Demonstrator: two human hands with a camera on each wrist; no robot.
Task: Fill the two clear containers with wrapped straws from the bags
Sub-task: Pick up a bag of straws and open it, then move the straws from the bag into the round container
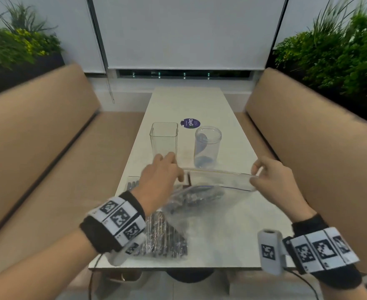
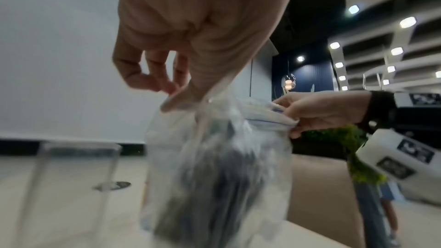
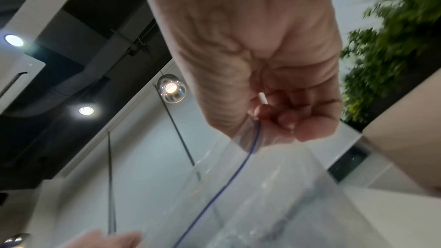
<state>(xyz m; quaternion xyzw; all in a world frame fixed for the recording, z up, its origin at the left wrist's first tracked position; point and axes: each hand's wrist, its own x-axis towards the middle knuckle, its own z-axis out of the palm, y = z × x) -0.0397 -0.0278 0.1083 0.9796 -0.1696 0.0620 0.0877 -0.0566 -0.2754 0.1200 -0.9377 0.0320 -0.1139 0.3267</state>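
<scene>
A clear zip bag point(image 1: 212, 187) of dark wrapped straws point(image 1: 196, 197) hangs lifted above the white table point(image 1: 228, 234). My left hand point(image 1: 164, 173) pinches the bag's left top edge point(image 2: 203, 101). My right hand point(image 1: 264, 176) grips the right end of its blue zip strip point(image 3: 255, 139). The bag point(image 2: 214, 167) looks blurred in the left wrist view. Behind it stand a clear square container point(image 1: 164, 138) and a clear round container point(image 1: 207, 146), both holding no straws. A second bag of dark straws point(image 1: 163, 237) lies flat near the table's front edge.
A round purple sticker point(image 1: 190, 123) lies behind the containers. Tan padded benches point(image 1: 37, 148) flank the narrow table on both sides. Green plants point(image 1: 340, 53) stand behind the benches. A white blind covers the far window.
</scene>
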